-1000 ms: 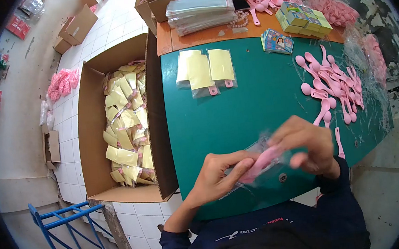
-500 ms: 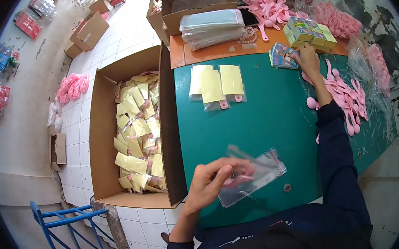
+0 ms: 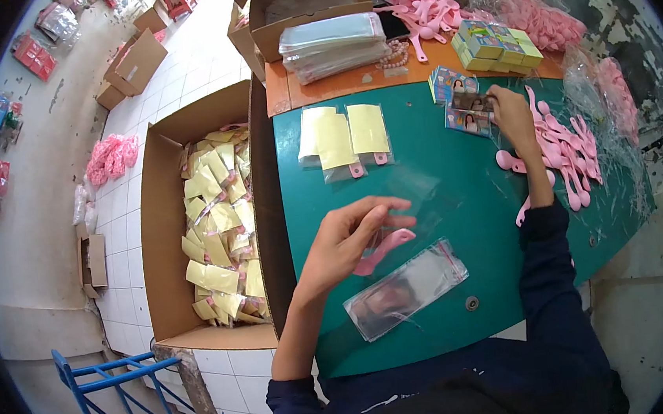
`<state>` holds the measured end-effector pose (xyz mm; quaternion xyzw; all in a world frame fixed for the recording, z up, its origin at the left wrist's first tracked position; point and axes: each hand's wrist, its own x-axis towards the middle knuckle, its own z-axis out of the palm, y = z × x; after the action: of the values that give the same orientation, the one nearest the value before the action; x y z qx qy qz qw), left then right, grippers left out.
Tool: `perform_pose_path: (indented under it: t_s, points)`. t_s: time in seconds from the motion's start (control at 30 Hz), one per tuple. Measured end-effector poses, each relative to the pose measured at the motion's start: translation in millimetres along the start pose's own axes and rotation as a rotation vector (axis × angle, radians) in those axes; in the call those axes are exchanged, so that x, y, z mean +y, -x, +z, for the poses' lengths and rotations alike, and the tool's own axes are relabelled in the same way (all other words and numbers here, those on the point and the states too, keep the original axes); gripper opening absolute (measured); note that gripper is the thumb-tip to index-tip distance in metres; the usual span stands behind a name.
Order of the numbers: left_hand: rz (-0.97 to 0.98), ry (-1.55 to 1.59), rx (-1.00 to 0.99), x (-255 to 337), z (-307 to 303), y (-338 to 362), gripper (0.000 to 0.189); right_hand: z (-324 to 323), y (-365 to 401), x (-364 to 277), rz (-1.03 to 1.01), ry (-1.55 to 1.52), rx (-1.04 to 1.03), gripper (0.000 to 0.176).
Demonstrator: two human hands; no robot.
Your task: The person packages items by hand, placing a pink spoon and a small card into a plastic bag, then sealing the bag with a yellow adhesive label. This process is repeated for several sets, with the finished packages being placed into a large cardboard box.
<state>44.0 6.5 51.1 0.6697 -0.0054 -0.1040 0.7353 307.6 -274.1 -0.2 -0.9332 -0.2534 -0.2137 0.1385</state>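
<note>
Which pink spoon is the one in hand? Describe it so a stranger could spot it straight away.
Start at the green table and find the left hand over its middle. The pink spoon sticks out to the right from under that hand's fingers. Unlike the heap of pink spoons at the table's right side, it is alone and held.

A green counter (image 3: 432, 182) carries three yellow-backed packets (image 3: 338, 134) at its far side, a clear plastic bag (image 3: 406, 289) near the front edge, and picture cards (image 3: 453, 86) and loose pink spoons (image 3: 565, 151) at right.
</note>
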Motion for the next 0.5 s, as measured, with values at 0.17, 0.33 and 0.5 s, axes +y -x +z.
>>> perform_pose_path:
  t_s: [0.17,0.33,0.5]
  points:
    - [0.049,-0.382,-0.149,16.8,-20.6,-39.1,0.032,-88.4,4.4,-76.3,0.124,-0.702,-0.232,0.021]
    - [0.075,-0.193,-0.003,-2.2,-11.8,-44.6,0.030,-124.0,23.7,-117.7,-0.094,-0.837,-0.320,0.018]
    - [0.103,-0.248,-0.012,-15.4,-8.6,-44.3,0.031,-120.6,26.9,-131.7,-0.277,-0.643,-0.322,0.022]
